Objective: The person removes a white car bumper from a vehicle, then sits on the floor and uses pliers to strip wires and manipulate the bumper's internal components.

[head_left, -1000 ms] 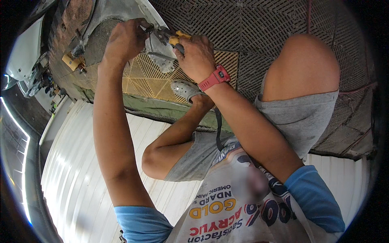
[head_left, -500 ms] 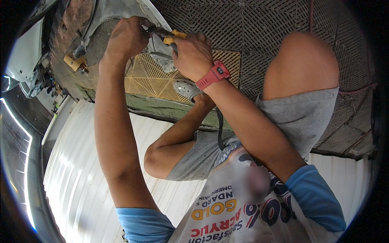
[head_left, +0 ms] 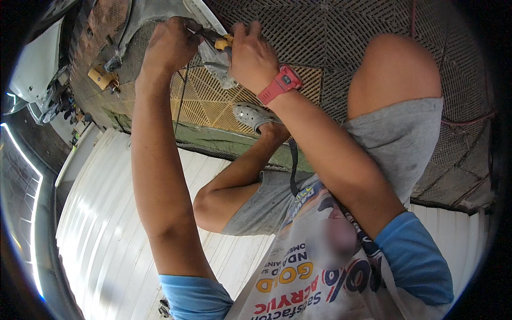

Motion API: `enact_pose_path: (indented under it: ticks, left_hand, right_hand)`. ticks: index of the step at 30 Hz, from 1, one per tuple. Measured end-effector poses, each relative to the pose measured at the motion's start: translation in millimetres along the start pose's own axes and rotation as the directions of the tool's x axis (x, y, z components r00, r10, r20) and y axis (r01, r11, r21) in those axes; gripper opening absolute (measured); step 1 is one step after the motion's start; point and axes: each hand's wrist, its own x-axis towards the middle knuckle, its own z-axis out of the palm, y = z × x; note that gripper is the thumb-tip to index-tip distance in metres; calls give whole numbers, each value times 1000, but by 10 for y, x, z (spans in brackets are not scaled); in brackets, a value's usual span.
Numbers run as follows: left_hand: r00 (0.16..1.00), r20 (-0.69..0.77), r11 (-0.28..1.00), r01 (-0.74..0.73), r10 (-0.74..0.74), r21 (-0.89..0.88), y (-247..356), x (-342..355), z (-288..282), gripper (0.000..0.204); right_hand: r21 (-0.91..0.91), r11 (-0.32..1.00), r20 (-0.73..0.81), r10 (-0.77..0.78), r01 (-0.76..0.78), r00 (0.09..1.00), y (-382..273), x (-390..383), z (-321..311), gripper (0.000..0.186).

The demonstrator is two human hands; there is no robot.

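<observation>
My right hand [head_left: 255, 60], with a red watch at the wrist, is closed round yellow-and-black handled pliers [head_left: 223, 42]. The jaws point left, toward my left hand [head_left: 172, 47]. Its fingers are pinched together on a small dark piece by the jaws; what it is stays hidden. A thin black wire [head_left: 182, 96] hangs below the left hand. Beneath and beyond both hands lies a grey curved panel [head_left: 160, 9], like a car fender, with a pale edge. Its ragged lower end [head_left: 226, 80] shows below the pliers.
Dark and yellow grid floor tiles [head_left: 213, 106] lie under the work. A tan block-like object [head_left: 101, 79] sits at the left, near a white car part [head_left: 37, 66]. My grey clog [head_left: 250, 116] is close below the hands. A red hose [head_left: 464, 121] runs at the right.
My right hand has shifted slightly and its fingers have lifted and spread along the handles. The pliers moved a little up-left. More of the black wire shows under my left hand.
</observation>
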Motion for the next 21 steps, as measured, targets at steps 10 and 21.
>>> enact_pose_path:
  ticks: [10, 21]
  left_hand:
    - [996, 38, 985, 83, -78, -151, -94, -294, 238, 28]
    - [964, -143, 968, 202, -223, -148, -168, -689, 814, 22]
  right_hand:
    - [-77, 995, 294, -31, 56, 955, 61, 6, 35, 33]
    - [-147, 971, 567, -76, 191, 820, 86, 236, -108, 36]
